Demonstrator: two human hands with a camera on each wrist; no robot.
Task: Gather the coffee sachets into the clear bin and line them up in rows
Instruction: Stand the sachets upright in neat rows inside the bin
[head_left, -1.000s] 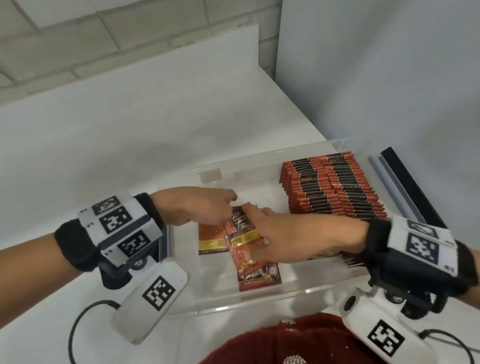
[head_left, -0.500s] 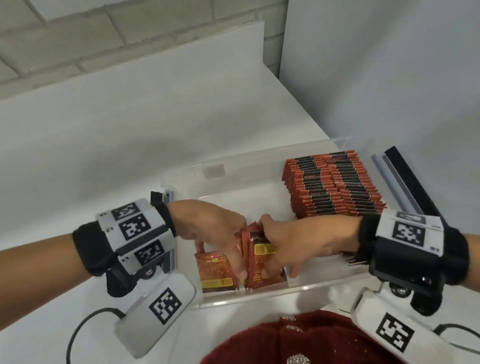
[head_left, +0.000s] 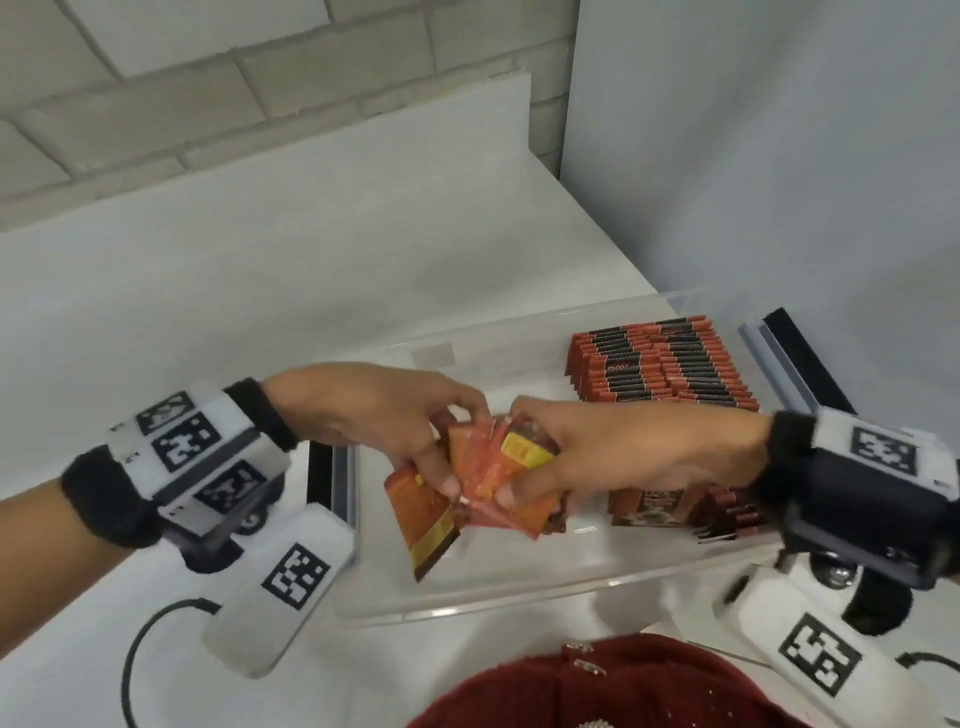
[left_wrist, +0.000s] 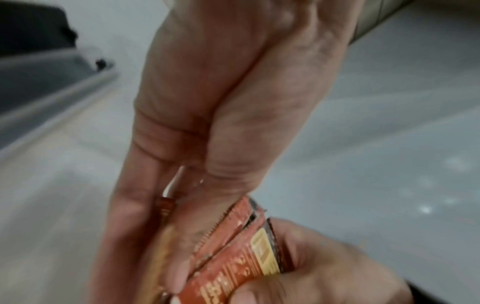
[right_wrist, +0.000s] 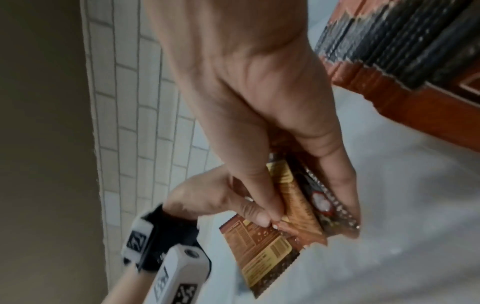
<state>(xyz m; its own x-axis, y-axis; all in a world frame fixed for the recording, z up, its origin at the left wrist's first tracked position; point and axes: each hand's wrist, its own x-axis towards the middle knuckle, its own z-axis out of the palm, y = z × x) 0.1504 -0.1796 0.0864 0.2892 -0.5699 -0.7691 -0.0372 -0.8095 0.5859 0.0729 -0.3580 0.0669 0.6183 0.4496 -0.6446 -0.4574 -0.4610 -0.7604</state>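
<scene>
A small bunch of red and gold coffee sachets (head_left: 493, 470) is held up over the middle of the clear bin (head_left: 467, 605). My left hand (head_left: 384, 421) pinches the bunch from the left, and my right hand (head_left: 597, 457) grips it from the right. One sachet (head_left: 423, 525) hangs lower at the left of the bunch. The wrist views show the same sachets (left_wrist: 233, 257) (right_wrist: 293, 205) pinched between fingers and thumbs. A tidy row of sachets (head_left: 660, 366) fills the bin's far right corner. More sachets (head_left: 670, 506) lie under my right wrist.
The bin stands on a white table (head_left: 234, 291) beside a grey wall panel (head_left: 779, 156) on the right. A black and grey rail (head_left: 800, 358) runs along the bin's right side. A dark red knitted garment (head_left: 597, 686) shows at the bottom edge.
Both hands gathered the loose sachets off the bin floor, stood them on edge, then lifted the bunch. One sachet that lay flat at the left now hangs with the bunch.
</scene>
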